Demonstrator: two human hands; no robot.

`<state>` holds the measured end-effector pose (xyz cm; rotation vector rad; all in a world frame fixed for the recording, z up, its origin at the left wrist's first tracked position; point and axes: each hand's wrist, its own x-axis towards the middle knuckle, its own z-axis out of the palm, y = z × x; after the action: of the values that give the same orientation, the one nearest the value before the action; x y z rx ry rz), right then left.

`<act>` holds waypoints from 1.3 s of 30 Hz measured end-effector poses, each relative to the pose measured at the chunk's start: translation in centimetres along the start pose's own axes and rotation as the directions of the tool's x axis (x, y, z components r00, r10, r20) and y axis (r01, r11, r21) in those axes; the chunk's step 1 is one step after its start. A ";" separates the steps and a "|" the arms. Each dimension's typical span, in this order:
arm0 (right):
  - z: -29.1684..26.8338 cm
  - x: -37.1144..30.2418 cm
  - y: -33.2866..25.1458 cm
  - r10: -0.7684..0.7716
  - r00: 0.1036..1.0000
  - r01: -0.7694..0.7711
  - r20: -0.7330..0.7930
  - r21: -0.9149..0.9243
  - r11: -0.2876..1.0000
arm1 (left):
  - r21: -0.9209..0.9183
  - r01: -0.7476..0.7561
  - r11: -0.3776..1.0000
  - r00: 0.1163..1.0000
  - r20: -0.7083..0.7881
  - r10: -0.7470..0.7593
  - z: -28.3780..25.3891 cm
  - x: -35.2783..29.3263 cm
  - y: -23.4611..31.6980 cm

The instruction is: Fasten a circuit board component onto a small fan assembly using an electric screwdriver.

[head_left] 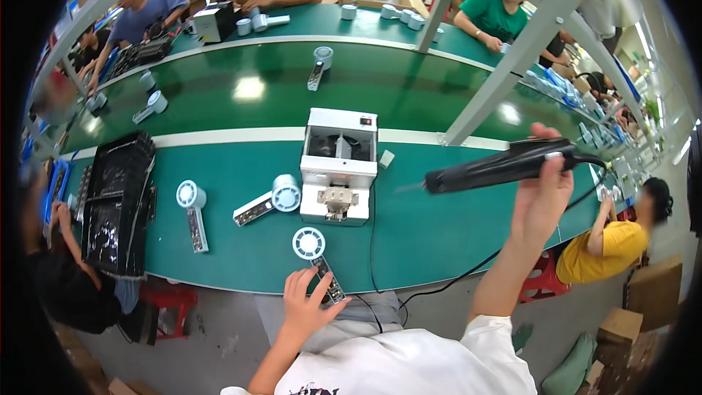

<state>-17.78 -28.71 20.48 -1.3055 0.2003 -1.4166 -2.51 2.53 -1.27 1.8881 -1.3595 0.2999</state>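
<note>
Near the front edge of the green table lies a light blue handheld fan (308, 243) with a round slotted head. Its handle is uncovered, showing a circuit board inside. My left hand (311, 303) grips that handle between thumb and fingers. Raised over the table on the right, my right hand (542, 205) is closed around a black corded electric screwdriver (493, 166), its thin bit pointing left. Just beyond the fan stands a white screw feeder (338, 168). Two similar fans, one beside the feeder (285, 194) and another farther left (191, 195), lie with opened handles.
A black plastic-lined tray (117, 201) stands at the left. Behind the feeder runs a green conveyor belt (248, 113) carrying several fans. A slanted white metal post (504, 66) rises at right. The screwdriver's black cable (468, 274) loops near my right arm. Other people sit around.
</note>
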 end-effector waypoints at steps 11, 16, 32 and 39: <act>1.1 -0.5 3.4 0.248 0.959 -0.179 -0.138 0.382 0.907 | -0.034 -0.011 0.999 1.000 -0.007 0.010 -0.1 -0.5 -0.2; 4.1 -2.3 1.6 -0.059 0.997 0.065 -0.056 0.098 0.993 | -0.007 -0.030 1.000 0.996 -0.078 0.029 0.6 0.3 -0.6; 14.3 -5.4 7.2 0.090 0.978 -0.155 0.191 0.360 0.920 | -0.021 -0.035 0.999 0.989 -0.144 0.032 0.9 0.0 -0.7; 15.5 -5.0 10.0 0.154 0.961 -0.200 0.231 0.193 0.961 | -0.028 -0.030 0.999 0.985 -0.169 0.025 1.2 -0.1 -0.7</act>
<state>-1.33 -20.06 16.04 -1.2181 0.0173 -1.1034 -2.24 1.86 -2.47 1.7774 -1.2692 0.4405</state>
